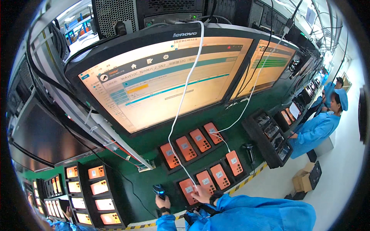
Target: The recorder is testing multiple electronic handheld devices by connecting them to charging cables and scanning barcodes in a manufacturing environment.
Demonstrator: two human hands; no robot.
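Note:
My left hand point(162, 202) is wrapped round a black handheld barcode scanner point(158, 189) with a blue light on it, held just above the green bench. My right hand point(202, 195) pinches the end of a white cable point(178, 111) at the edge of an orange phone point(186, 188). Whether the plug sits in the phone is hidden by my fingers. That phone lies back up in the near black tray point(209, 169), beside several like it. A second white cable point(246, 106) runs down to another orange phone point(234, 163) at the tray's right end.
Behind the trays stand two lit monitors point(162, 84) point(266, 61). A second black scanner point(249, 153) rests right of the phones. Black trays of phones point(83, 192) stand at the left, more point(269, 134) at the right. Co-workers in blue point(320, 129) work along the bench. A cardboard box point(303, 178) sits on the floor.

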